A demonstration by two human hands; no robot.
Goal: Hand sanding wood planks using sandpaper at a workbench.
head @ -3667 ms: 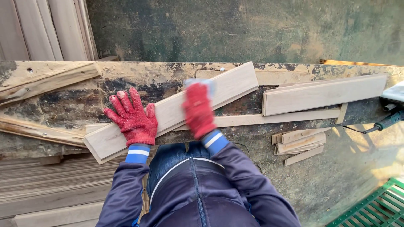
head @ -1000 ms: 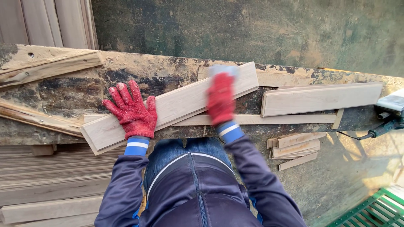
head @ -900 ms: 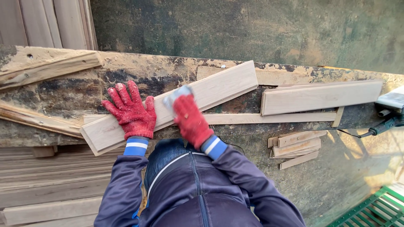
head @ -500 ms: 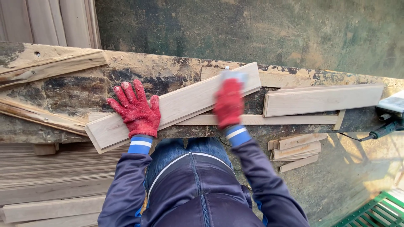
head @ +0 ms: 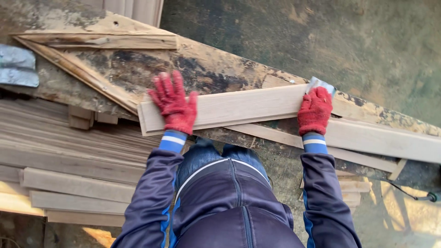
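Two gloved hands on a pale plank

We see the left hand [head: 174,108] spread flat on the plank [head: 229,108] lying across the stained worktop [head: 138,69]; the right hand [head: 314,110] grips a sanding pad [head: 320,85] at its far end.

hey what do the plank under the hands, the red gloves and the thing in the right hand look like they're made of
Plank: pale bare wood, unfinished by its matt look and faint grain lines. Gloves on the left hand and right hand: red knitted fabric, fuzzy, with blue and white striped cuffs. Grey pad under the right hand: probably sandpaper or an abrasive block, but mostly hidden, so uncertain.
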